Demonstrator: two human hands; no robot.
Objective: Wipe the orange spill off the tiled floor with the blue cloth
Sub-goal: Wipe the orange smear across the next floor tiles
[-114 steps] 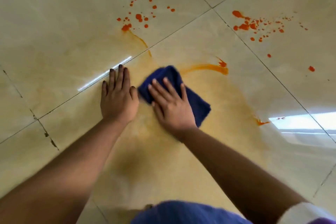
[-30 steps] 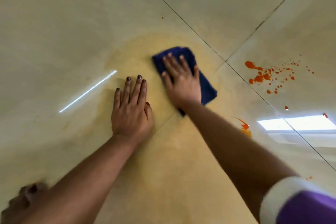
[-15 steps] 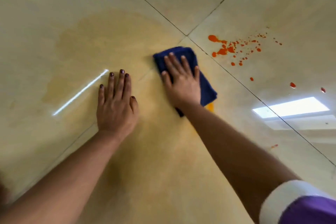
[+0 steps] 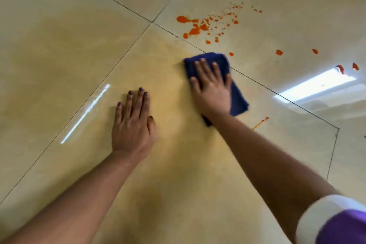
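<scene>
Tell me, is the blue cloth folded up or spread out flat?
Folded: the blue cloth is a thick compact pad under the flat right hand.

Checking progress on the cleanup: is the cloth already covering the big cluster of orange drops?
No, the blue cloth under the right hand lies short of the orange drops, which sit uncovered beyond it.

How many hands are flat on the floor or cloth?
2: the left hand rests straight on the tiled floor; the right hand presses the blue cloth.
</scene>
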